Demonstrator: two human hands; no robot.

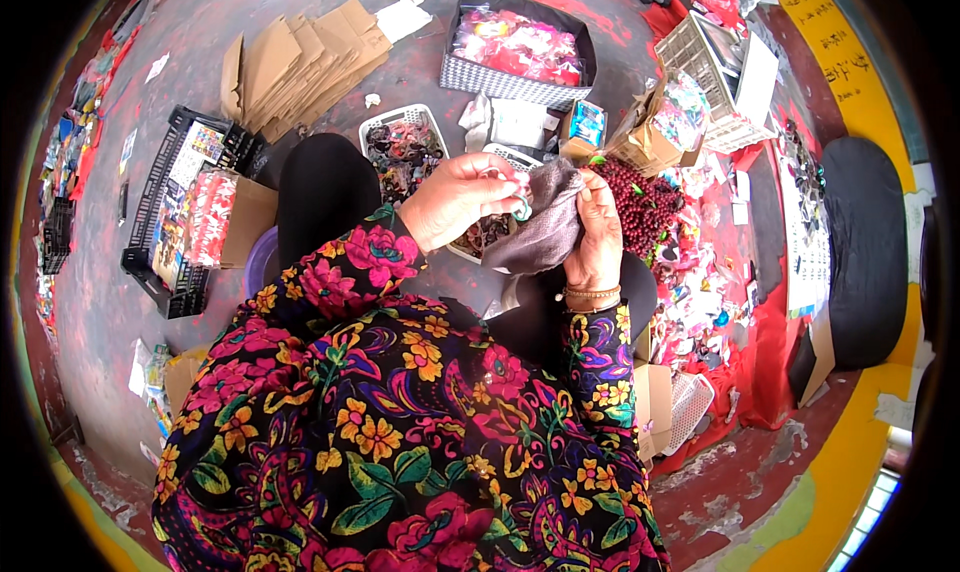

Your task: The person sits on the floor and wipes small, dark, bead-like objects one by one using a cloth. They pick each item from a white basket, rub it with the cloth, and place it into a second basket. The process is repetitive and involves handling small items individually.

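Note:
My left hand [462,204] is closed in a pinch, with thumb and fingertips together. A small greenish loop [522,210] shows at its lower fingers; its kind is too small to tell. My right hand [597,234] grips the upper right edge of a greyish-purple cloth [540,230], which hangs down between the two hands. Below the hands, partly covered by them, is a white plastic basket [364,132] of tangled dark and pink small items. Dark red berry-like bead clusters [645,207] lie just beyond my right hand.
A patterned grey bin [500,84] of pink packets stands ahead. Folded cardboard [310,62] and a black crate [150,282] are at left. An open cardboard box [640,152], a white crate [735,132] and red sheeting [770,342] lie at right. My knees flank the basket.

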